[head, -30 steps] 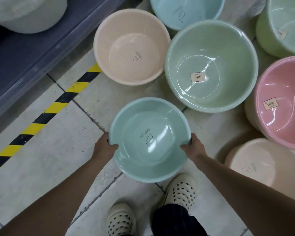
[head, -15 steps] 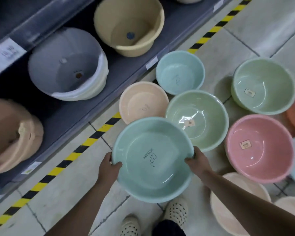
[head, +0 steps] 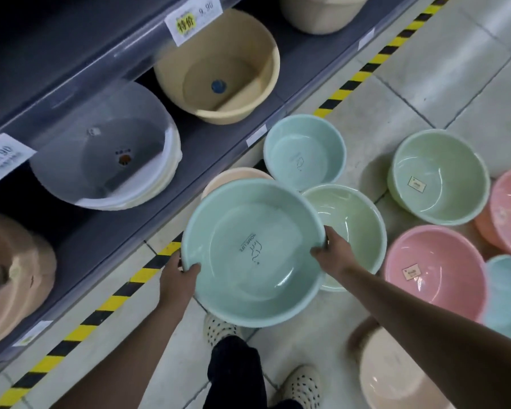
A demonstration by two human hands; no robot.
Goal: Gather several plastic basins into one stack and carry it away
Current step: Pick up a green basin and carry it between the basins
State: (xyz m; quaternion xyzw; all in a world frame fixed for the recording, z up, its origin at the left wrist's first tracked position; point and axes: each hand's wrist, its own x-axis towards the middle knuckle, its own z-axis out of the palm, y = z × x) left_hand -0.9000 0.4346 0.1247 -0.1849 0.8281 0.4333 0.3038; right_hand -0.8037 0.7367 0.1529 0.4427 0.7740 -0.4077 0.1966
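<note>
a teal basin (head: 252, 252) is gripped at opposite sides of its rim: the left hand (head: 179, 278) is clenched on the near-left edge, thumb hooked inside, and the right hand (head: 332, 255) is closed on the right edge. the basin is held off the floor, mouth up and slightly tilted. directly beyond and to the right of it, partly covered by it, a pale green basin (head: 354, 222) is seen on the floor, nearest the right hand; a peach basin (head: 233, 175) is mostly hidden behind the held rim, and a smaller teal basin (head: 304, 153) lies further out. nesting is judged to need a short move forward and right. a pink basin (head: 434, 270) and another green basin (head: 438, 177) stand well apart on the tiled floor (head: 396, 93), beside a striped hazard line (head: 345, 90) and a grey shelf (head: 106, 231) of tubs
</note>
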